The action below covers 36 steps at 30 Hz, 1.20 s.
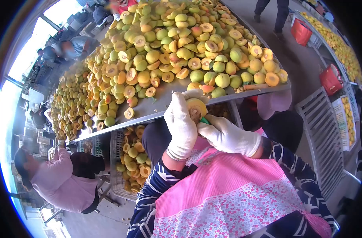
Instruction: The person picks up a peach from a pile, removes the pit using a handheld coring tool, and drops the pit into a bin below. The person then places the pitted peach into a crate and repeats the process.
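Observation:
My left hand (181, 125), in a white knit glove, is closed around a halved yellow peach (196, 109) with its cut face and brown centre showing. My right hand (232, 137), gloved the same way, is closed on a small tool with a green handle (204, 120). The tool's working end is at the lower edge of the peach half and mostly hidden by fingers and fruit. Both hands meet over my lap, right by the near edge of a metal table (165, 97). Whole and halved peaches (181, 43) are heaped on that table.
Below the table edge, a crate (119, 180) holds more peach halves. A person (65, 178) sits at the left, and other people are farther back. To the right are a slatted metal rack (322, 137), red bags (301, 31) and another fruit-covered table (335, 43).

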Each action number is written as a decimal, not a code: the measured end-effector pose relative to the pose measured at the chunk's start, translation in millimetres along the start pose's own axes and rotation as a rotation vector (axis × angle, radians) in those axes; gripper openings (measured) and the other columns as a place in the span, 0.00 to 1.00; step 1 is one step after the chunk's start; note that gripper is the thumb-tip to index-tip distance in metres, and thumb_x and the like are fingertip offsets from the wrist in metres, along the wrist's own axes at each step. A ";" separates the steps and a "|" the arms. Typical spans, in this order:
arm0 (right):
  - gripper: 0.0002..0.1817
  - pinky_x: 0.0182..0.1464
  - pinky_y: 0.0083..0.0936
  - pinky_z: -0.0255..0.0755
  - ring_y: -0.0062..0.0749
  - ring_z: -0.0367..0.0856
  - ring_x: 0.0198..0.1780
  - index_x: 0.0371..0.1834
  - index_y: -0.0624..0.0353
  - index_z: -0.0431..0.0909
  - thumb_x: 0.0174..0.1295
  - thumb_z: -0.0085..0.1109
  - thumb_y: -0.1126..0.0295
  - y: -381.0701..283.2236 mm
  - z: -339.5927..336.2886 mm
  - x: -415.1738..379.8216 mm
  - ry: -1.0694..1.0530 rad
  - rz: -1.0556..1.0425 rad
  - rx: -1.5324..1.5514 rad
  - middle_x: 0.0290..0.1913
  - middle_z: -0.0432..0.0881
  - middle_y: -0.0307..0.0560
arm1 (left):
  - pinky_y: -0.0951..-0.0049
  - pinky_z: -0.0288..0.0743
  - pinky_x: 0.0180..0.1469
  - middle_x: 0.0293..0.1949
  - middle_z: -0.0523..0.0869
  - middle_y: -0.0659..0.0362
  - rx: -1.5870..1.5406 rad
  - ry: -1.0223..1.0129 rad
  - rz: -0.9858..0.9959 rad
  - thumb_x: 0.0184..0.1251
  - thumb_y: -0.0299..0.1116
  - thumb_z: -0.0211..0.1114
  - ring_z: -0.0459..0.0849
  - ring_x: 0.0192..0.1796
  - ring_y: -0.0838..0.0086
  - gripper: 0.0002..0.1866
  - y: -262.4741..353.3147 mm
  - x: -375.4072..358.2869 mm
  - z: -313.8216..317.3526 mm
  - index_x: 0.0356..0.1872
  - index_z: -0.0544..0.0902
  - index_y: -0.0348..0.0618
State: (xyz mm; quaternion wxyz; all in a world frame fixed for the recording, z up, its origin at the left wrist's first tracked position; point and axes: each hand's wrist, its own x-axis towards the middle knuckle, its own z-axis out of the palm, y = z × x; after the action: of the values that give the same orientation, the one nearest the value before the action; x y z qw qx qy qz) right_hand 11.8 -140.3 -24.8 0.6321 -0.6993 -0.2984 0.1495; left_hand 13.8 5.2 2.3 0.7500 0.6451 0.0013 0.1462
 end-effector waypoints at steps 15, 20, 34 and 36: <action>0.22 0.16 0.23 0.60 0.21 0.65 0.13 0.33 0.59 0.75 0.81 0.50 0.54 -14.4 -23.1 1.2 -0.198 0.456 0.344 0.18 0.70 0.36 | 0.68 0.82 0.40 0.31 0.89 0.49 -0.205 -0.176 -0.251 0.84 0.62 0.42 0.86 0.32 0.65 0.39 -6.5 14.0 -3.1 0.39 0.86 0.31; 0.22 0.15 0.21 0.56 0.19 0.62 0.13 0.30 0.57 0.73 0.80 0.51 0.52 -24.7 -25.8 -0.1 -0.294 0.609 0.513 0.16 0.66 0.34 | 0.70 0.80 0.37 0.26 0.88 0.53 0.003 -0.502 -0.107 0.85 0.56 0.44 0.86 0.29 0.69 0.37 14.7 31.2 -11.0 0.34 0.88 0.32; 0.19 0.18 0.19 0.57 0.18 0.61 0.15 0.34 0.58 0.73 0.80 0.50 0.57 -32.1 -13.4 2.3 -0.243 0.436 0.494 0.20 0.67 0.34 | 0.74 0.81 0.44 0.29 0.91 0.56 -0.170 -0.694 -0.027 0.82 0.52 0.54 0.87 0.34 0.73 0.31 29.8 47.4 -9.9 0.29 0.90 0.34; 0.15 0.19 0.18 0.58 0.16 0.62 0.16 0.38 0.57 0.74 0.80 0.51 0.59 -21.7 -14.5 4.5 -0.249 0.403 0.510 0.22 0.68 0.32 | 0.71 0.82 0.45 0.31 0.90 0.53 -0.219 -0.561 -0.031 0.86 0.54 0.46 0.87 0.34 0.70 0.35 19.7 45.9 -10.2 0.33 0.89 0.32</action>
State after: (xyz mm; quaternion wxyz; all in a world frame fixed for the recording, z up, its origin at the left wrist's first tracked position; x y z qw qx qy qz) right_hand 18.8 -148.7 -0.6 0.7030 -0.5402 -0.1822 0.4253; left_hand 51.5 27.7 28.2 0.7883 0.5755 -0.2119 -0.0499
